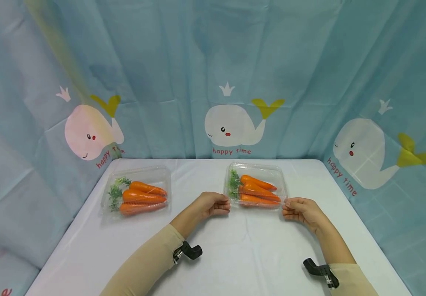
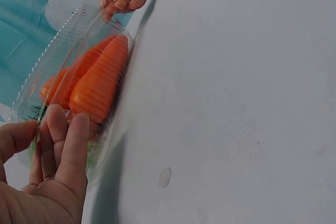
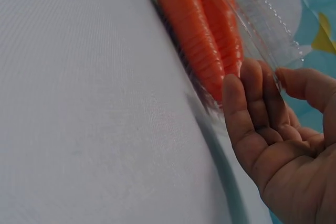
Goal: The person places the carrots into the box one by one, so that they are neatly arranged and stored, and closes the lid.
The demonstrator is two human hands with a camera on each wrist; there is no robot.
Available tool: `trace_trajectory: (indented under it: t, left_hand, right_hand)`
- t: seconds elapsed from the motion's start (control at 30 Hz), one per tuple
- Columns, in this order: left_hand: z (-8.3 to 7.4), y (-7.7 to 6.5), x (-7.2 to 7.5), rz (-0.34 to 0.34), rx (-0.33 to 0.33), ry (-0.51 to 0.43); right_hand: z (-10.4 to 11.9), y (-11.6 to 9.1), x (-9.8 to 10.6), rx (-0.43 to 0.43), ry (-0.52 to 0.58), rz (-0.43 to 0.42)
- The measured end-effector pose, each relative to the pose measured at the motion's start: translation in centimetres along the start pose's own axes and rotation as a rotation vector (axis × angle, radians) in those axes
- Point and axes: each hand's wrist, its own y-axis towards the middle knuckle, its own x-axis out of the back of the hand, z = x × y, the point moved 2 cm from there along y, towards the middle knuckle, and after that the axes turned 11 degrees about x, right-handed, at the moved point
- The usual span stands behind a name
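A clear plastic clamshell box [image 1: 272,167] with several orange carrots [image 1: 258,191] inside sits toward the back of the table, right of the middle. Green leafy tops [image 1: 233,181] lie at its left end. My left hand [image 1: 214,204] pinches the rim at the front left corner, thumb on one side and fingers on the other, as the left wrist view shows. At the front right corner my right hand [image 1: 301,211] pinches the same rim between thumb and fingers. The lid [image 3: 273,22] lies over the carrots in the right wrist view.
Another clear plastic box [image 1: 169,174] with several carrots [image 1: 144,198] stands at the table's left side. White cloth covers the table [image 1: 235,255]. Blue curtains [image 1: 176,61] printed with whales hang behind and along both sides.
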Motion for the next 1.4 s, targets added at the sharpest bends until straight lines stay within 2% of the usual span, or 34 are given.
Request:
trace_trajectory:
  t: [0.27, 0.4, 0.67, 0.87, 0.97, 1.1, 1.4]
  left_hand:
    - [-0.2, -0.2, -0.4, -0.041, -0.036, -0.028]
    - [0.0, -0.2, -0.3, -0.045, -0.031, -0.033]
    - [0.0, -0.2, 0.6, -0.008, -0.008, -0.009]
    - [-0.2, -0.6, 0.9, 0.024, -0.007, 0.014]
    - [-0.2, -0.8, 1.1, 0.027, -0.006, 0.043]
    - [-0.3, -1.3, 1.3, 0.004, -0.022, 0.102]
    - [-0.8, -2.4, 1.5, -0.021, -0.135, 0.282]
  right_hand:
    - [0.3, 0.1, -0.4, -0.009, 0.092, -0.015]
    - [0.4, 0.0, -0.8, -0.026, 0.119, -0.025]
    - [0.2, 0.3, -0.8, -0.025, 0.063, -0.041]
    - [0.3, 0.3, -0.6, -0.006, 0.046, -0.001]
    - [0.5, 0.1, -0.6, 0.006, 0.008, 0.018]
    - [0.9, -0.2, -0.5, 0.033, -0.095, 0.019]
    - [1.5, -1.0, 0.0, 0.044, -0.338, -0.045]
